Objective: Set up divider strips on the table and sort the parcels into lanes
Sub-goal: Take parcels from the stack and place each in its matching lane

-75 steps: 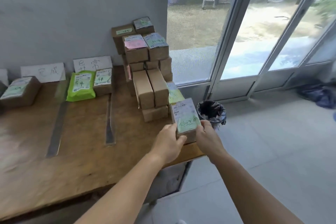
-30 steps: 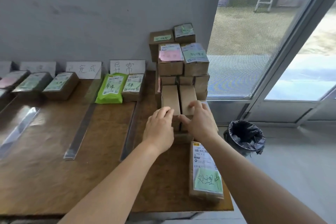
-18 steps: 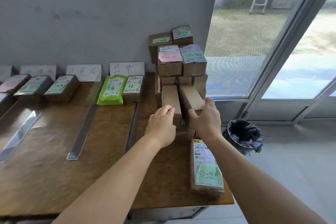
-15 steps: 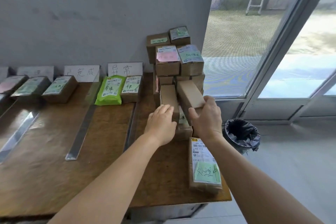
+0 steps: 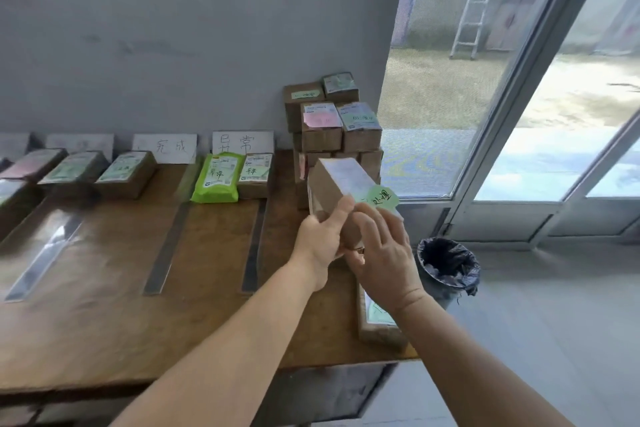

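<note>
Both hands hold a brown cardboard parcel (image 5: 334, 184) with a green note, lifted above the table in front of the parcel stack (image 5: 332, 125). My left hand (image 5: 320, 239) grips its near left side. My right hand (image 5: 381, 253) holds its right end and underside. Another labelled parcel (image 5: 379, 321) lies flat at the table's right front edge, partly hidden by my right wrist. Clear divider strips (image 5: 254, 250) (image 5: 166, 253) (image 5: 43, 253) lie lengthwise on the wooden table (image 5: 104, 322). Sorted parcels sit at the back: a green pouch (image 5: 216, 177), a small box (image 5: 254, 175) and several boxes further left (image 5: 124, 173).
Paper lane signs (image 5: 242, 142) (image 5: 166, 147) lean against the grey wall. A bin with a black bag (image 5: 448, 263) stands on the floor right of the table. Glass doors (image 5: 519, 114) fill the right side.
I put the first green-noted parcel down flat at the table's right front. Both hands then reached to the stack and pulled out another box, now lifted and turned with its label up.
</note>
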### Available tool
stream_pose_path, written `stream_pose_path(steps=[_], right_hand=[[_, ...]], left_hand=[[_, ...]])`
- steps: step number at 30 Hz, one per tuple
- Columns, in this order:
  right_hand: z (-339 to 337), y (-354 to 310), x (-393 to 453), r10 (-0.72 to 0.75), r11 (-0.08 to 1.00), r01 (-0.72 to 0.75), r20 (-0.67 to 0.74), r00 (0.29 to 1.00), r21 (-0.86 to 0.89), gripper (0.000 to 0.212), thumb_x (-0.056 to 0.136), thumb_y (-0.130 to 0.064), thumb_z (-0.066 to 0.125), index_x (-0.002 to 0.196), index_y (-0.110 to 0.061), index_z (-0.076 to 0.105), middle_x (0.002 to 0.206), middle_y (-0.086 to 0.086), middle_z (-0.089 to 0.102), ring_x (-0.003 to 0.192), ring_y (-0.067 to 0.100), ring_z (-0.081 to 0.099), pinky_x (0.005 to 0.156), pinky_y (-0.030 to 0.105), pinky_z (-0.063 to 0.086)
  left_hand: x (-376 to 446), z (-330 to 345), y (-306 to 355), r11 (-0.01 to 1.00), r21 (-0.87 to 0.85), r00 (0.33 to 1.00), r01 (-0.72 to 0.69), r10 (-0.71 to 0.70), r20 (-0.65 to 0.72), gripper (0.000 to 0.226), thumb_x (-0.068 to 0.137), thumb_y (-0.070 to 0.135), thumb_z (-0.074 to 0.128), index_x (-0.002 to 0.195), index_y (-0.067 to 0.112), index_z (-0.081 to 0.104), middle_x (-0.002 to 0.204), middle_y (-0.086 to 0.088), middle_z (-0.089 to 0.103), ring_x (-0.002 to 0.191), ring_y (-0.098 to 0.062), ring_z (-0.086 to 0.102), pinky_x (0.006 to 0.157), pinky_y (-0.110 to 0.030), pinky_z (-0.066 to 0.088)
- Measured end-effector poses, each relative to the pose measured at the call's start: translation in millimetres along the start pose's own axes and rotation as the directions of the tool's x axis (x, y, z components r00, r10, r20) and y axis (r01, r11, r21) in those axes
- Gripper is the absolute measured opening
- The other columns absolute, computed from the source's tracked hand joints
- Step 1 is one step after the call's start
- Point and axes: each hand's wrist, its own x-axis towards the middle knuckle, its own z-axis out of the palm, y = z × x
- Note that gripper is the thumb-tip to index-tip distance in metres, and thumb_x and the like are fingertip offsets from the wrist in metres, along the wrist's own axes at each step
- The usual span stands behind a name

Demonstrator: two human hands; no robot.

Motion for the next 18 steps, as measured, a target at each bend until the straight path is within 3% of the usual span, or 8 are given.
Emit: stream_pose_path(steps=[4, 7, 11, 14, 16, 18], right_hand=[[-7, -25, -13, -0.062, 0.995, 0.06, 0.025, 0.998, 0.082, 0.055, 0.064, -0.002, 0.08, 0.111, -0.013, 0.053, 0.117, 0.006, 0.064, 0.11, 0.023, 0.048, 0.089, 0.041, 0.049], [-14, -40, -19, -0.082, 0.982, 0.073, 0.043, 0.996, 0.173, 0.047, 0.071, 0.002, 0.071, 0.109, -0.015, 0.049, 0.11, 0.009, 0.065, 0.105, 0.019, 0.05, 0.086, 0.023, 0.041], [-21, -50, -26, 0.006, 0.96, -0.043, 0.131, 0.991, 0.276, 0.037, 0.075, 0.008, 0.061, 0.111, 0.0, 0.055, 0.116, 0.012, 0.059, 0.105, 0.03, 0.057, 0.09, 0.029, 0.04], [-19, -48, -36, 0.058, 0.979, -0.084, 0.14, 0.988, 0.187, 0.036, 0.082, 0.0, 0.059, 0.118, -0.003, 0.055, 0.122, 0.01, 0.057, 0.113, 0.026, 0.051, 0.097, 0.026, 0.033], [-16, -42, -45, 0.166, 0.966, -0.197, 0.186, 0.968, 0.165, 0.036, 0.089, -0.005, 0.052, 0.125, -0.008, 0.053, 0.127, 0.008, 0.056, 0.118, 0.025, 0.047, 0.101, 0.033, 0.033], [-13, -33, -56, 0.322, 0.92, -0.355, 0.199, 0.926, 0.166, 0.036, 0.092, -0.007, 0.046, 0.127, -0.012, 0.052, 0.126, 0.006, 0.057, 0.117, 0.025, 0.048, 0.1, 0.038, 0.037]], left_hand=[[-18, -18, -3, 0.995, -0.094, 0.999, 0.039, -0.041, -0.025, 0.044, 0.083, 0.04, 0.069, 0.111, 0.008, 0.059, 0.1, -0.008, 0.073, 0.089, -0.021, 0.071, 0.065, -0.032, 0.056], [-28, -30, -4, 0.991, -0.122, 0.997, 0.054, -0.06, -0.051, 0.048, 0.083, 0.036, 0.071, 0.117, 0.008, 0.054, 0.102, -0.01, 0.072, 0.086, -0.021, 0.071, 0.06, -0.031, 0.056], [-34, -42, -10, 0.999, -0.006, 0.991, 0.045, -0.046, -0.129, 0.047, 0.085, 0.035, 0.07, 0.12, 0.009, 0.053, 0.107, -0.011, 0.068, 0.086, -0.022, 0.069, 0.054, -0.029, 0.053], [-38, -54, -18, 0.991, 0.117, 0.985, 0.061, -0.041, -0.17, 0.041, 0.087, 0.039, 0.064, 0.117, 0.011, 0.055, 0.101, -0.006, 0.07, 0.09, -0.021, 0.067, 0.07, -0.036, 0.056], [-42, -63, -25, 0.974, 0.206, 0.983, 0.089, -0.052, -0.176, 0.041, 0.088, 0.04, 0.062, 0.117, 0.01, 0.056, 0.101, -0.006, 0.07, 0.095, -0.023, 0.066, 0.087, -0.043, 0.053], [-47, -71, -34, 0.954, 0.268, 0.982, 0.135, -0.092, -0.167, 0.043, 0.09, 0.04, 0.06, 0.119, 0.009, 0.055, 0.103, -0.005, 0.07, 0.097, -0.023, 0.064, 0.094, -0.045, 0.049]])
